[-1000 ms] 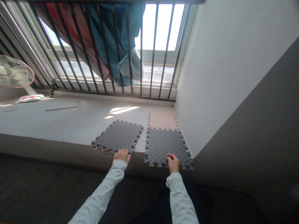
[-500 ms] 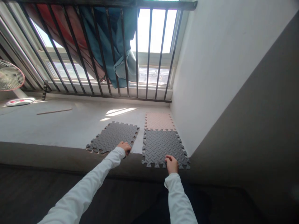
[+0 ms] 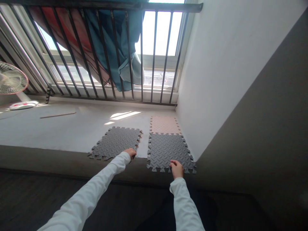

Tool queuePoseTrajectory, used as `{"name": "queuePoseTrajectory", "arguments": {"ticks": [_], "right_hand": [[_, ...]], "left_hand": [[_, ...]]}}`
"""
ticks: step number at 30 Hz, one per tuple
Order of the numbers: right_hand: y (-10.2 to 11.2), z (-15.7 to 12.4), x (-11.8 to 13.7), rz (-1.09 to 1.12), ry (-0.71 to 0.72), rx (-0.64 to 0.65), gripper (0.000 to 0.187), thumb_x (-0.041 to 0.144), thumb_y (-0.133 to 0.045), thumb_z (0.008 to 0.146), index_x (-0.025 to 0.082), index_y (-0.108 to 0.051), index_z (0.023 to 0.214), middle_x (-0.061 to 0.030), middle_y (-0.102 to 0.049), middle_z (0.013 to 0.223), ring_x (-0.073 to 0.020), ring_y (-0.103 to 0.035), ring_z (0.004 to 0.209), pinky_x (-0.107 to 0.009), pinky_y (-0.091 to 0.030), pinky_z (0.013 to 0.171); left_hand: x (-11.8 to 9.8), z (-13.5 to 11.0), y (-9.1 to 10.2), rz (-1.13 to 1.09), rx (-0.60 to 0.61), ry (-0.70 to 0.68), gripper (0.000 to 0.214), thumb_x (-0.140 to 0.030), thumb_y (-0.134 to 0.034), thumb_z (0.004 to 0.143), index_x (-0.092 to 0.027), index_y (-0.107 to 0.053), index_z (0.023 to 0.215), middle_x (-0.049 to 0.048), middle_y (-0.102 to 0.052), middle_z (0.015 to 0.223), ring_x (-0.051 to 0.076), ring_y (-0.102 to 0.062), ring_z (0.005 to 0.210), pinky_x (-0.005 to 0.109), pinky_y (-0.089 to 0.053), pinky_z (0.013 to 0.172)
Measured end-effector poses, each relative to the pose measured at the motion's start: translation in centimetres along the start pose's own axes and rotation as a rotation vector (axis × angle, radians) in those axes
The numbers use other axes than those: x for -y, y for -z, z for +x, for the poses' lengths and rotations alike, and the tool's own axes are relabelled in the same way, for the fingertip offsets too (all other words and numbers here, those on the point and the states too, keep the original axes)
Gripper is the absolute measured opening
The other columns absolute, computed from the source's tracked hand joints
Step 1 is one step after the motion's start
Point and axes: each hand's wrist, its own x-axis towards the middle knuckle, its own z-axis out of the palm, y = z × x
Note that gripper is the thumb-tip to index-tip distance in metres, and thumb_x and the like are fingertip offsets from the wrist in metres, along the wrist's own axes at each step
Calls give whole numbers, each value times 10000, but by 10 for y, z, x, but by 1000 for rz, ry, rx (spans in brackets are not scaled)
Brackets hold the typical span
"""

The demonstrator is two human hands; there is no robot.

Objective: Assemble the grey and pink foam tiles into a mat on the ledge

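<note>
The loose grey foam tile (image 3: 115, 142) lay on the pale platform (image 3: 60, 128), set askew and apart from the laid tiles to its right. The left hand (image 3: 130, 152) rested on its near right corner, fingers curled over the edge; whether they pinched it could not be told. The right hand (image 3: 176, 168) pressed on the near edge of the second grey tile (image 3: 168, 150), fingers bent and close together. That tile interlocked with a pink tile (image 3: 164, 125) behind it, against the white wall (image 3: 228, 64). Further out stood the black window bars (image 3: 141, 54), blue cloth (image 3: 115, 38) and a fan (image 3: 12, 81).
</note>
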Motion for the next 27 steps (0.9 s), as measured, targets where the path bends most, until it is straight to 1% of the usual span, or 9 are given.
{"name": "queuePoseTrajectory", "arguments": {"ticks": [4,8,15,22,27], "right_hand": [[1,0,0,-8,-7,12,275,249,-479,571,170,-672,749,-45,-681,741,-195,-628,742,-286,-476,679],[1,0,0,-22,-15,23,269,237,-487,574,168,-675,754,-43,-681,736,-194,-629,740,-289,-473,697],[1,0,2,-35,-27,40,262,224,-496,582,159,-676,760,-45,-682,737,-189,-632,734,-282,-471,716],[0,0,3,-32,-34,50,257,213,-497,588,161,-674,767,-43,-683,750,-188,-634,742,-276,-473,720],[0,0,4,-35,-37,50,239,211,-502,584,172,-671,749,-35,-684,740,-190,-634,744,-292,-469,742]], "left_hand": [[3,-1,-10,18,-52,-61,315,-107,-532,675,-249,-639,935,45,-627,1058,159,-533,1019,259,-408,899],[6,-3,-15,28,-116,-120,274,-117,-502,710,-219,-646,919,63,-639,1019,156,-542,986,254,-419,883],[14,-3,-22,54,-206,-207,248,-103,-537,687,-205,-647,884,47,-648,935,143,-550,909,240,-435,833],[20,-4,-34,71,-269,-247,236,-140,-497,737,-198,-626,926,44,-645,921,134,-536,872,232,-428,810],[22,-3,-38,75,-291,-250,234,-142,-498,737,-189,-628,926,66,-646,904,142,-537,856,246,-429,809]]}}
